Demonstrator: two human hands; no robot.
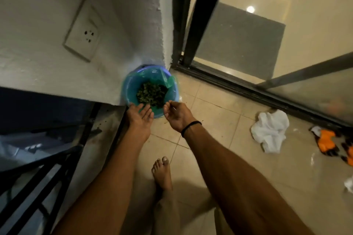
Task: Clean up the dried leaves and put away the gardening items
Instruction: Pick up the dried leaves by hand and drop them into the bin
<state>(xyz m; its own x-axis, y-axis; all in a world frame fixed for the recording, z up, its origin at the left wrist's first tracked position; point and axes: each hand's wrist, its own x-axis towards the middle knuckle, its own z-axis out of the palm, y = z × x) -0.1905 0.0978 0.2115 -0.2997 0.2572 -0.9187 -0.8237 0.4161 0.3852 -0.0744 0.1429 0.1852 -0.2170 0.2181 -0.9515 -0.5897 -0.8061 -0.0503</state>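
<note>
bin: a blue bin (176, 96) stands on the floor in the corner, against the white wall and just beside the track of the door.
bag: a green bag (166, 80) lines the bin, and its edge is folded over the rim.
leaves: the dried leaves (151, 94) lie in a dark heap at the bottom of the bag, inside the bin.
left hand: the left hand (140, 117) is over the near rim of the bin with the palm up - the fingers are straight and close together, and nothing lies in it.
right hand: the right hand (176, 115) is just beside the left one, at the near edge of the bin. its fingers are loosely bent toward the palm and i see nothing held in them.
hands together: the two hands are near to each other but apart.
wrist: a black band (191, 127) goes around the right wrist.
foot: one bare foot (162, 170) stands on the tiles between the two forearms.
floor: beige tiles (219, 118), shiny at the right side.
cloth: a crumpled white cloth (270, 131) lies on the floor, well apart from the bin, near the door track.
gloves: orange and black gloves (327, 141) lie just to the right of the cloth - they are blurred, so i cannot tell more.
wall: a white socket plate (83, 32) is on the wall above the bin.
door: a glass door (248, 34) with a black frame.
railing: a dark metal railing (47, 168) is at the lower left.
</note>
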